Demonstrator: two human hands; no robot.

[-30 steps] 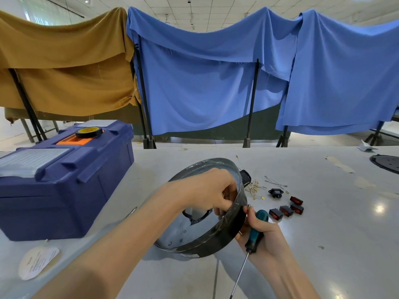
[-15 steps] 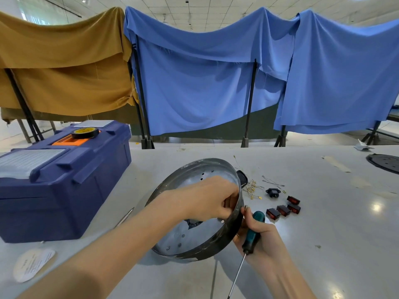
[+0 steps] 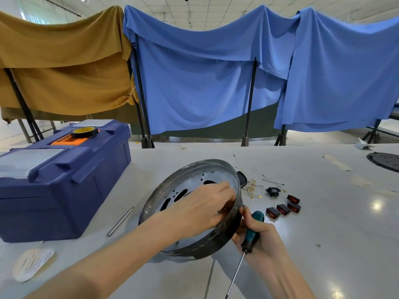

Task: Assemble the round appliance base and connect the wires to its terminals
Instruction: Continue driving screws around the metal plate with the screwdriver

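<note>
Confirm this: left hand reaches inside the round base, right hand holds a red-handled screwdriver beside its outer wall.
Wrong on colour: the head view shows a teal-handled screwdriver in the right hand. The left hand does reach inside the round base.

Four red switches (image 3: 283, 209), one black socket (image 3: 273, 192), one toolbox (image 3: 64, 186), one screwdriver (image 3: 251, 231)

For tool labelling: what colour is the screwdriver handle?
Teal and black; the screwdriver sits in the right hand, head view.
</note>
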